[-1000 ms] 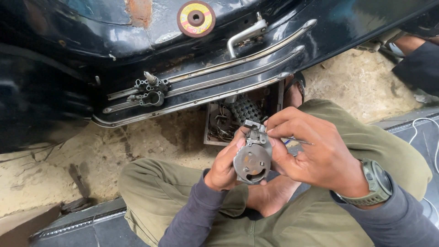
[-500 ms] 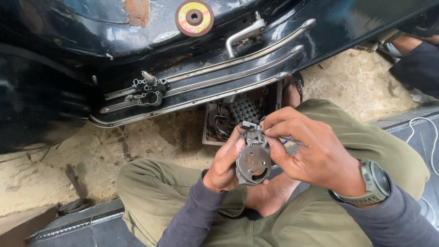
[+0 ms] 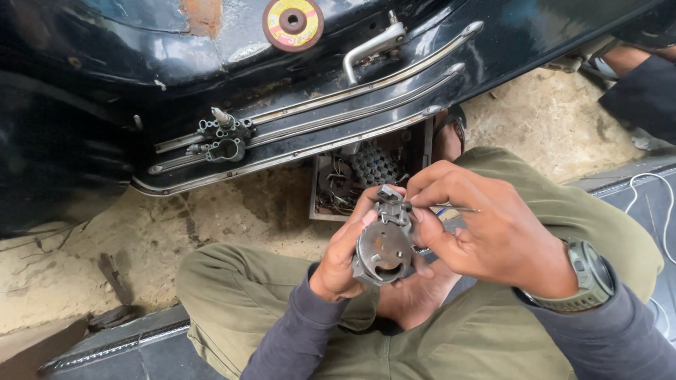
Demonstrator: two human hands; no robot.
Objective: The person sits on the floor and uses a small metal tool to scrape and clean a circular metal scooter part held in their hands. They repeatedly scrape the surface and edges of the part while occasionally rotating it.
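Note:
My left hand (image 3: 343,253) cradles a round grey metal carburettor part (image 3: 384,250) from the left and below, its circular face turned towards me. My right hand (image 3: 486,232) closes on the part's upper right side, fingertips pinching a small fitting at its top. A thin metal rod (image 3: 458,208) pokes out between those fingers. Both hands hover over my folded legs in olive trousers. A green wristwatch (image 3: 581,278) sits on my right wrist.
A black vehicle body panel (image 3: 141,84) with chrome trim strips spans the top. On it lie another small metal part (image 3: 224,135), a chrome handle (image 3: 370,48) and a red-yellow grinding disc (image 3: 293,22). A box of parts (image 3: 352,176) stands on sandy ground. Another person's arm (image 3: 644,77) shows top right.
The view has shifted slightly; my hands keep hold of the metal part, and my right fingers have adjusted a little at its top.

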